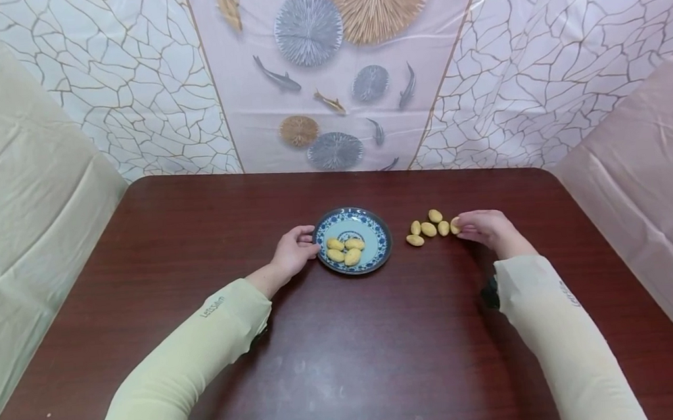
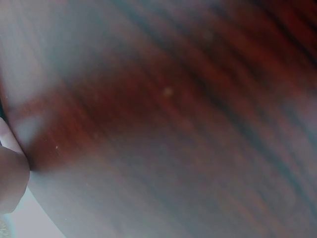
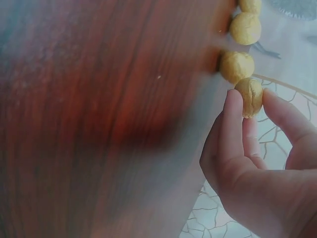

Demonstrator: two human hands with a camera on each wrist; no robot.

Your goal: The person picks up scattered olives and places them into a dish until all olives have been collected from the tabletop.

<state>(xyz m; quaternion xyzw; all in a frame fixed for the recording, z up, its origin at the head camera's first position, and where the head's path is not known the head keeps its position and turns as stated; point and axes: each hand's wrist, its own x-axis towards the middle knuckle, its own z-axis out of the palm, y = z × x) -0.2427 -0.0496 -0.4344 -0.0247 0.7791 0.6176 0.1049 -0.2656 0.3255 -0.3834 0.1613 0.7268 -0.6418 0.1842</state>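
Note:
A round plate (image 1: 382, 249) with a blue floral rim lies near the table's middle. On its pale inside sit several yellow, oval, walnut-like nuts (image 1: 353, 257). At the plate's left rim, my left hand (image 1: 293, 251) grips the edge with thumb and fingers; only a bit of that hand (image 2: 12, 173) enters the left wrist view. To the right of the plate, my right hand (image 1: 486, 228) pinches one nut (image 3: 249, 96) between thumb and fingertips. That nut shows a seam down its side. Close by lie several more nuts (image 1: 429, 229) in a loose group.
The dark red-brown wooden table (image 1: 347, 341) spreads around the plate. Behind it rises a patterned cloth backdrop (image 1: 143, 87). Pale cloth walls (image 1: 654, 178) flank both sides. Light sleeves (image 1: 204, 336) cover both forearms.

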